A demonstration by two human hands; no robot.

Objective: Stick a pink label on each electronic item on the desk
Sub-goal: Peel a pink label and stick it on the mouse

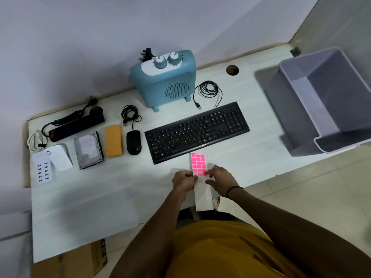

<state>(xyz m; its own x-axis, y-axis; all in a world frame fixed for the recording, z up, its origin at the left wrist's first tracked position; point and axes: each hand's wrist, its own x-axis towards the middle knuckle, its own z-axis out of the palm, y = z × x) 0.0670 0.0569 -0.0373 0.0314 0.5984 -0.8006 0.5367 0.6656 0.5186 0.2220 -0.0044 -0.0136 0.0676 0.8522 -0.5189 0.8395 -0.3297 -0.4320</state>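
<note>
The label sheet (200, 177) sits at the lower centre of the frame, over the desk's (100, 197) near edge. Its long axis runs almost straight up and down the picture, the pink labels (197, 163) at the upper end pointing toward the keyboard (197, 132), the bare white backing hanging toward the person.

The left hand (183, 181) pinches the sheet's left edge, fingers curled. The right hand (219, 178) has its fingertips (207, 173) bunched on the lowest pink row; whether a label is already lifted cannot be told, as the fingers cover that spot.

The sheet's top nearly meets the keyboard's lower edge. To the left along the middle of the frame lie a mouse (133, 142), an orange block (113, 141), a hard drive (89, 150), and a white charger (49, 164) at far left; its make is hard to tell. Above these is a black power strip (77, 126) with a white cable (36, 141) beside it. A blue heater (163, 80) stands upper centre, a coiled black cable (208, 91) to its right. A grey bin (323, 101) fills the right side, cut off by the frame. A cardboard box (80, 259) shows under the desk, partly hidden.
</note>
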